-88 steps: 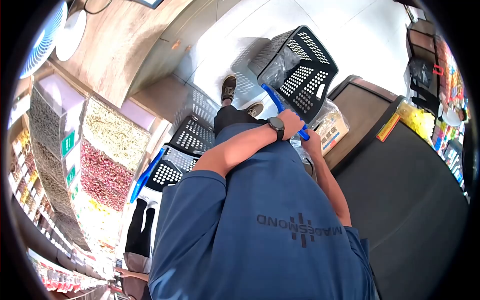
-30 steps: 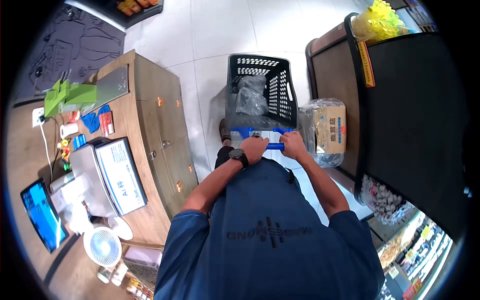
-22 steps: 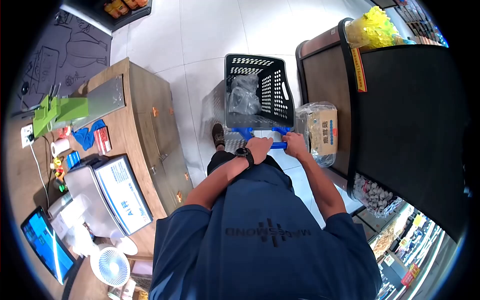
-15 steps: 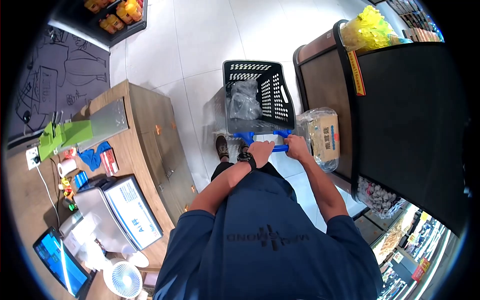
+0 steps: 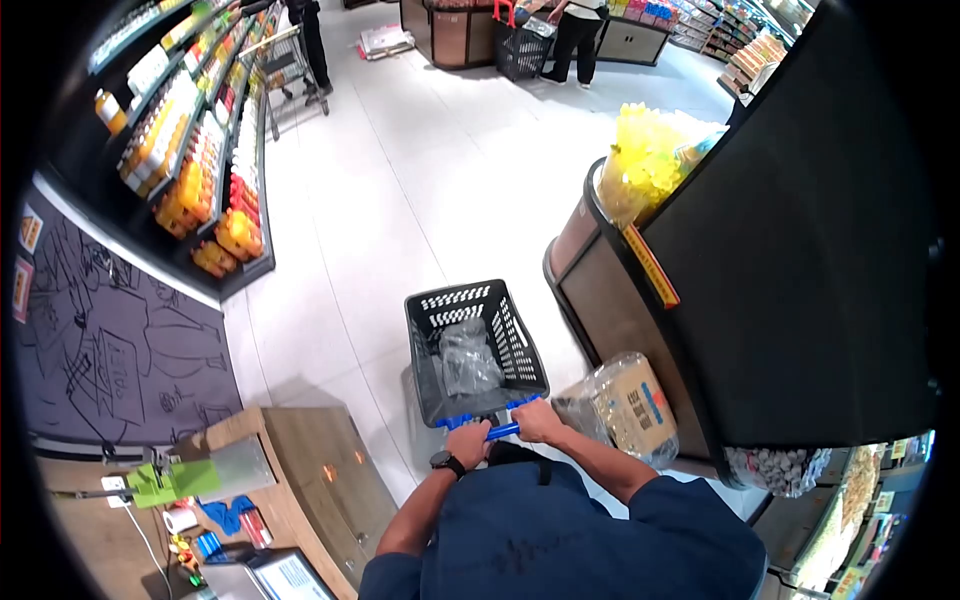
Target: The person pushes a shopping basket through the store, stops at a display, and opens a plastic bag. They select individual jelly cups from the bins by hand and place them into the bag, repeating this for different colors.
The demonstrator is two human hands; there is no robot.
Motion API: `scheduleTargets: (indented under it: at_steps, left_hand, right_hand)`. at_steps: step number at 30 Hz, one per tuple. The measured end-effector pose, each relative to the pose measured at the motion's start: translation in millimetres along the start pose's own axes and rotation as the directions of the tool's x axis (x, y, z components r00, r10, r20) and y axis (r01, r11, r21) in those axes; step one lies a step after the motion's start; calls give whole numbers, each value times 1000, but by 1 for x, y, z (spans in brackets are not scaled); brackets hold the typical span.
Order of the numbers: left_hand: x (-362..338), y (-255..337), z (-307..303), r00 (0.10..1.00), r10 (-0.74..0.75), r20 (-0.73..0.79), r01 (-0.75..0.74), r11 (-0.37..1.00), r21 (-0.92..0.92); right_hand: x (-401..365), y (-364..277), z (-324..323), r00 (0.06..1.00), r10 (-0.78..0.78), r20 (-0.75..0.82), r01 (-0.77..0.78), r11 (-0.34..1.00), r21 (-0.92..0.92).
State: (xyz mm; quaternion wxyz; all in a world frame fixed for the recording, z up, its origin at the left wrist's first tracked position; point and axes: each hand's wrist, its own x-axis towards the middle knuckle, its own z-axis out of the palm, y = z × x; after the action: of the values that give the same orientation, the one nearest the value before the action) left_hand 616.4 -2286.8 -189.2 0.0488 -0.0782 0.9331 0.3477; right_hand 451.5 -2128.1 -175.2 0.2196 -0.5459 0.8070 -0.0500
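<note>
A black perforated basket cart (image 5: 425, 370) stands on the tiled floor in front of me, with crumpled clear plastic (image 5: 468, 358) inside it. Its blue handle (image 5: 503, 431) runs along the near side. My left hand (image 5: 467, 441), below a dark wristwatch (image 5: 448, 462), is closed around the handle's left part. Closed on the right part is my right hand (image 5: 539, 421). A cardboard box in clear plastic (image 5: 635, 408) sits just right of the cart, against a brown display stand (image 5: 618, 315).
Shelves of bottles (image 5: 185, 150) line the upper left. A wooden counter (image 5: 335, 480) is at lower left, yellow wrapped flowers (image 5: 650, 160) at right. Farther off are a metal trolley (image 5: 278, 55), a person in dark trousers (image 5: 577, 45) and another black basket (image 5: 522, 50).
The view has tilted up, so more aisle, shelves and people show. The cart, my hands and the counter appear lower in the frame. Both hands are still closed on the handle.
</note>
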Motion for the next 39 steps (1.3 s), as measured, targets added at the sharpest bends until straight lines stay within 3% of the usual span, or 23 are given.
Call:
scheduleTargets:
  at_steps: [3,5,13,20,26,37,39]
  left_hand:
    - [32,-8,-24,999,-33,8,32,998,47]
    - [51,-20,-32,999,-47,0,46,996,80]
    - [136,-58,-77,994,-110,-23,112,970,217]
    - [205,-106,-124,999,-41,-24,45,981,190]
    - [265,-140,-166,1000,-26,-1,26,995,97]
    - [353,-187,-220,999,-23,-35,24,999,29]
    - [375,-199,-231,999,-7,-33,8,1000,24]
  right_hand:
    - [35,14,-19,1000,-5,23,5,1000,-6]
    - [60,20,-31,987,61,150,-55,998,-44]
    - [148,60,-60,999,54,-8,-54,998,-24]
    - [226,76,-103,996,91,4,-90,994,-57]
    - [298,95,-117,937,333,108,-323,941,-98]
    - [395,139,-160,900,331,282,-311,943,-114]
    - [417,151,-168,914,323,246,-307,946,-102]
